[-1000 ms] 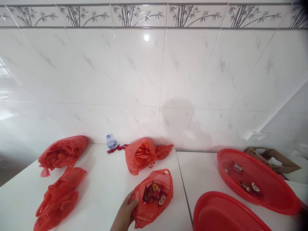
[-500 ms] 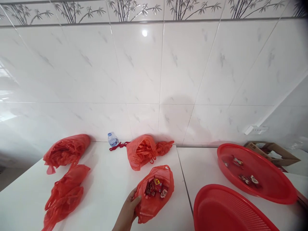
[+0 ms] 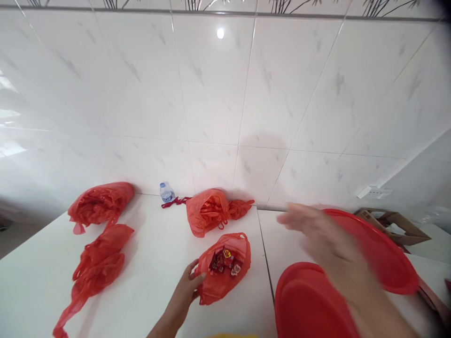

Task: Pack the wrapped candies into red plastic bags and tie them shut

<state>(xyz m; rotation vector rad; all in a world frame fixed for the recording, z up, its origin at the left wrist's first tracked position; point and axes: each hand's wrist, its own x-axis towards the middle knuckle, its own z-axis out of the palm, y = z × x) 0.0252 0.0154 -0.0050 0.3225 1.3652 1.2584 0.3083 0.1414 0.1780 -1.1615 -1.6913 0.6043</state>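
My left hand (image 3: 186, 291) grips the near-left edge of a red plastic bag (image 3: 225, 270) that lies on the white table (image 3: 155, 281) and holds several wrapped candies (image 3: 223, 262). My right hand (image 3: 319, 234) is in the air above the two red baskets, smeared by motion, fingers stretched toward the left; nothing shows in it. It is to the right of the bag and apart from it.
Two red round baskets lie on the right: a near one (image 3: 299, 305) and a far one (image 3: 391, 263). More red bags lie at the back middle (image 3: 207, 216) and on the left (image 3: 100, 206) (image 3: 98, 263). A small water bottle (image 3: 166, 192) stands by the wall. A cardboard box (image 3: 391, 223) sits far right.
My right hand has come into view from the right, moving left over the baskets. My left hand stays on the candy bag. The camera has tilted down a little.
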